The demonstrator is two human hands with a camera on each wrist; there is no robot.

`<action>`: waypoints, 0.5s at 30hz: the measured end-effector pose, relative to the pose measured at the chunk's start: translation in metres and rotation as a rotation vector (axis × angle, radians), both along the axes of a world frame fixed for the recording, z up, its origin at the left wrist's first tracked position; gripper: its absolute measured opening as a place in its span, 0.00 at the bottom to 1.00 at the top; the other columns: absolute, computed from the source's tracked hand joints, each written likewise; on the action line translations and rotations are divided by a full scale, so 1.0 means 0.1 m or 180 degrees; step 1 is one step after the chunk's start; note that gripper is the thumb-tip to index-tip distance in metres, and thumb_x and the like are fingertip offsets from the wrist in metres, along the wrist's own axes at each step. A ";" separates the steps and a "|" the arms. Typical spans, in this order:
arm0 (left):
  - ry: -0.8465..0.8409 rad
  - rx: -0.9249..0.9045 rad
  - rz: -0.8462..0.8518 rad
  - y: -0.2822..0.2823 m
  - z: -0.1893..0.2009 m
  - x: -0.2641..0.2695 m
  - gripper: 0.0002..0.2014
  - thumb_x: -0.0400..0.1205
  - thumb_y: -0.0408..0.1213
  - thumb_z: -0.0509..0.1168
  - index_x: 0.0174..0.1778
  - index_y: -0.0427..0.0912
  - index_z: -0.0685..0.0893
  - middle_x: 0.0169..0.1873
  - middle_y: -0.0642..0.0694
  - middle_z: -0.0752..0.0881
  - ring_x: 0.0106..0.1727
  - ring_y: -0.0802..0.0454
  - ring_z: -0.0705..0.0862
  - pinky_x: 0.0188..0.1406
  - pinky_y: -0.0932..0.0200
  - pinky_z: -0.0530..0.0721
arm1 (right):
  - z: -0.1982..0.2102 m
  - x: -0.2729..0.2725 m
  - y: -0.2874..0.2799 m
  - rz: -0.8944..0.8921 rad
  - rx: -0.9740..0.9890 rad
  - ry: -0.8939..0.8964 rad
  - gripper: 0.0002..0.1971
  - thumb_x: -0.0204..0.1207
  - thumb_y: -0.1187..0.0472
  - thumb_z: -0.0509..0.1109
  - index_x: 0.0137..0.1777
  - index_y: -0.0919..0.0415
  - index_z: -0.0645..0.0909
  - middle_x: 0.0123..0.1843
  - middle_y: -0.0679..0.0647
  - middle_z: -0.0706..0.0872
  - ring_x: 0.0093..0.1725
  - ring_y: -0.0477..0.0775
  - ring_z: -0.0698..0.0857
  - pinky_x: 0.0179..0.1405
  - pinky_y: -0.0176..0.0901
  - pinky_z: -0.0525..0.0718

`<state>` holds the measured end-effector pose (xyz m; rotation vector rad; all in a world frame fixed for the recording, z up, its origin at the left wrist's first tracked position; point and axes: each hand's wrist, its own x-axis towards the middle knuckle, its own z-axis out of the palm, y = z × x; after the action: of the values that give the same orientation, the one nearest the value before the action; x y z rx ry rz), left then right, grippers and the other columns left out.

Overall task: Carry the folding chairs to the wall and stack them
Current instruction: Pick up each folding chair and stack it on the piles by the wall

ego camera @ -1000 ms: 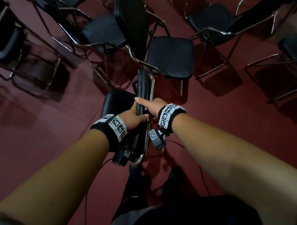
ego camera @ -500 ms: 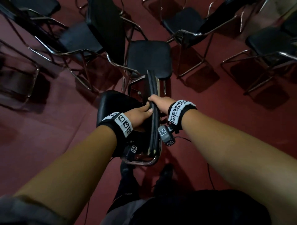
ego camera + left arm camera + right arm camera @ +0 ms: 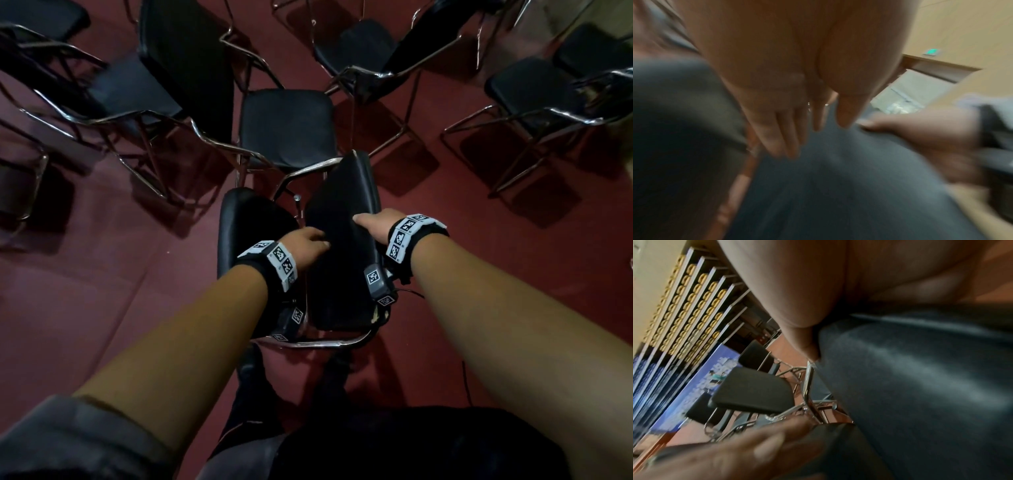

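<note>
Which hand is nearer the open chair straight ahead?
Right. The right hand holds the folded chair's pad on its far side, closer to the open chair; the left hand sits lower on the pad's left edge.

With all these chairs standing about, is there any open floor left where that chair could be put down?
Bare red floor lies to the left of the chair in the hands, and more to its right, before the right-hand chair. Straight ahead is crowded: an open chair stands close, with others packed behind it.
</note>
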<state>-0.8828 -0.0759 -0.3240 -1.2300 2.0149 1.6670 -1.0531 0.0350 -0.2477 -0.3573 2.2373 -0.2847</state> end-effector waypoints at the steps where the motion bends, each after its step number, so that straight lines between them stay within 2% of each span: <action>1: -0.0171 -0.0418 0.0004 -0.09 0.00 0.06 0.22 0.85 0.47 0.71 0.75 0.47 0.85 0.65 0.44 0.90 0.63 0.46 0.88 0.68 0.55 0.84 | -0.03 -0.04 0.03 -0.0042 -0.0030 -0.0006 0.35 0.79 0.32 0.69 0.74 0.60 0.84 0.65 0.62 0.90 0.56 0.65 0.88 0.64 0.52 0.84; 4: -0.0727 -0.0915 0.0425 -0.39 -0.05 0.30 0.26 0.84 0.46 0.68 0.79 0.45 0.81 0.73 0.38 0.84 0.71 0.37 0.84 0.73 0.51 0.81 | -0.08 -0.11 0.08 -0.0121 0.0066 0.0059 0.40 0.79 0.30 0.69 0.76 0.63 0.82 0.67 0.64 0.89 0.58 0.68 0.88 0.64 0.55 0.84; 7: -0.1217 -0.1189 0.0428 -0.54 -0.16 0.53 0.30 0.78 0.49 0.68 0.77 0.43 0.79 0.72 0.33 0.81 0.69 0.30 0.83 0.71 0.43 0.82 | -0.08 -0.16 0.12 -0.0150 0.0146 0.0218 0.41 0.80 0.28 0.66 0.77 0.64 0.81 0.70 0.66 0.87 0.58 0.68 0.86 0.59 0.54 0.81; 9: -0.1410 -0.1331 0.0363 -0.53 -0.21 0.61 0.31 0.78 0.48 0.69 0.76 0.39 0.78 0.73 0.33 0.78 0.69 0.29 0.81 0.70 0.41 0.82 | -0.09 -0.18 0.14 -0.0180 0.0146 0.0263 0.41 0.81 0.28 0.66 0.77 0.64 0.80 0.70 0.66 0.87 0.62 0.69 0.87 0.59 0.54 0.80; 11: -0.1533 -0.1461 0.0394 -0.48 -0.29 0.65 0.34 0.79 0.48 0.71 0.80 0.40 0.73 0.78 0.35 0.71 0.74 0.28 0.77 0.74 0.38 0.78 | -0.10 -0.18 0.15 -0.0234 0.0118 0.0248 0.41 0.80 0.28 0.66 0.77 0.63 0.80 0.69 0.66 0.87 0.59 0.69 0.87 0.59 0.56 0.81; 13: -0.1611 -0.1342 0.0638 -0.44 -0.34 0.64 0.39 0.78 0.48 0.72 0.84 0.43 0.67 0.83 0.35 0.65 0.77 0.27 0.73 0.78 0.34 0.74 | -0.10 -0.17 0.15 -0.0251 0.0097 0.0218 0.41 0.80 0.28 0.66 0.77 0.63 0.80 0.69 0.66 0.87 0.53 0.67 0.84 0.56 0.56 0.80; 15: -0.1668 -0.0996 0.0929 -0.43 -0.39 0.65 0.44 0.77 0.48 0.73 0.88 0.45 0.60 0.83 0.32 0.65 0.78 0.25 0.74 0.79 0.34 0.74 | -0.10 -0.16 0.15 -0.0250 0.0080 0.0214 0.40 0.81 0.29 0.66 0.77 0.64 0.80 0.70 0.66 0.87 0.56 0.68 0.85 0.57 0.55 0.79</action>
<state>-0.8179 -0.1189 -0.3628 -1.9073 1.8614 0.9860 -1.0695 0.0498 -0.2574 -0.2697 2.3225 -0.2896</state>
